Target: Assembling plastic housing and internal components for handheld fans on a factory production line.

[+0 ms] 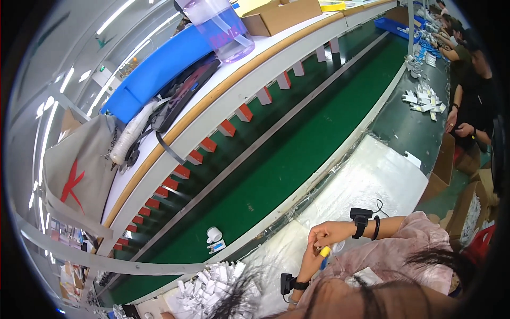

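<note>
My right hand [332, 233] and my left hand [309, 261] meet over the white-covered worktop, close to my body. Their fingers are bent together, and whatever lies between them is too small and hidden to name. A yellow cover [325, 251] wraps one fingertip, and a bit of blue shows just below it. Each wrist wears a black strapped device. To the left of my hands lies a heap of small white plastic parts [212, 284].
A green conveyor belt [287, 186] runs past the worktop, carrying a white round part [214, 234]. Beyond it, a shelf holds a blue bin [159, 69], a bottle [228, 40] and a cardboard box [281, 18]. Co-workers [475, 101] sit at right, near more white parts [425, 100].
</note>
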The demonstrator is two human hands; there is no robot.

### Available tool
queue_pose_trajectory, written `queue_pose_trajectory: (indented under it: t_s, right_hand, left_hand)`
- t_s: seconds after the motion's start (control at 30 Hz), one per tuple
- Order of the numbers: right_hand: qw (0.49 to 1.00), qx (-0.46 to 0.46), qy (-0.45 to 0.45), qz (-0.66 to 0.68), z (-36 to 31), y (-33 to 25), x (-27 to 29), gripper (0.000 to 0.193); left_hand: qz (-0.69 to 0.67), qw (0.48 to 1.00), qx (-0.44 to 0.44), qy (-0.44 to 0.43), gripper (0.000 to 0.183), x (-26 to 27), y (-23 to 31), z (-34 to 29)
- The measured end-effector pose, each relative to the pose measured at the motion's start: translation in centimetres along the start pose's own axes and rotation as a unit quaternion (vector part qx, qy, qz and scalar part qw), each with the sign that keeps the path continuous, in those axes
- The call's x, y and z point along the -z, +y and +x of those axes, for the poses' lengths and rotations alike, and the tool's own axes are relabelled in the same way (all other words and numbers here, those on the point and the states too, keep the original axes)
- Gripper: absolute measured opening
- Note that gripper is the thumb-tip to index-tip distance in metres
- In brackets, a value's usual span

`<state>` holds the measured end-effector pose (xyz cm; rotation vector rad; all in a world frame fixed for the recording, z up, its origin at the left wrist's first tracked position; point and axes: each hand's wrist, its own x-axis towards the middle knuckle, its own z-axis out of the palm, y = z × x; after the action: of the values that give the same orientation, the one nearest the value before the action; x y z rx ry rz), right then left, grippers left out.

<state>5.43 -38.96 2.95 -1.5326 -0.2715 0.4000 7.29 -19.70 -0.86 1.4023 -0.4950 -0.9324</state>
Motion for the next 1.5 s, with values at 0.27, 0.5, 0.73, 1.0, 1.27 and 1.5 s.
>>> queue_pose_trajectory:
  t_s: [0.27,0.5,0.73,1.0,1.27,1.5]
  right_hand:
    - [0.998,-0.01,-0.028,-0.064,-1.2,-1.6,-1.0,0.023]
    - [0.973,-0.049,-0.008,-0.224,-0.9,-4.5,-0.6,0.036]
    - [0.981,-0.091,-0.005,-0.174,-1.2,-1.7,-3.1,0.015]
    - [0.99,-0.034,-0.049,-0.132,-2.0,-0.9,-4.0,0.02]
    - [0.942,0.075,0.081,-0.318,-2.0,-1.2,-4.6,0.012]
    - [0.953,0.008,0.176,-0.246,-2.3,-1.7,-5.6,0.014]
  left_hand:
    - [0.137,0.99,0.032,-0.011,0.056,0.9,-1.8,-2.7]
    - [0.287,0.926,0.0,0.247,0.036,-0.1,4.4,-4.5]
    - [0.231,0.926,-0.02,0.299,0.04,-0.4,3.2,-4.7]
    - [0.082,0.957,-0.038,0.274,0.044,-0.2,2.3,-5.8]
    - [-0.065,0.976,0.009,0.207,0.051,-0.5,2.9,-6.3]
    - [-0.191,0.963,0.046,0.182,0.035,-0.6,2.7,-6.7]
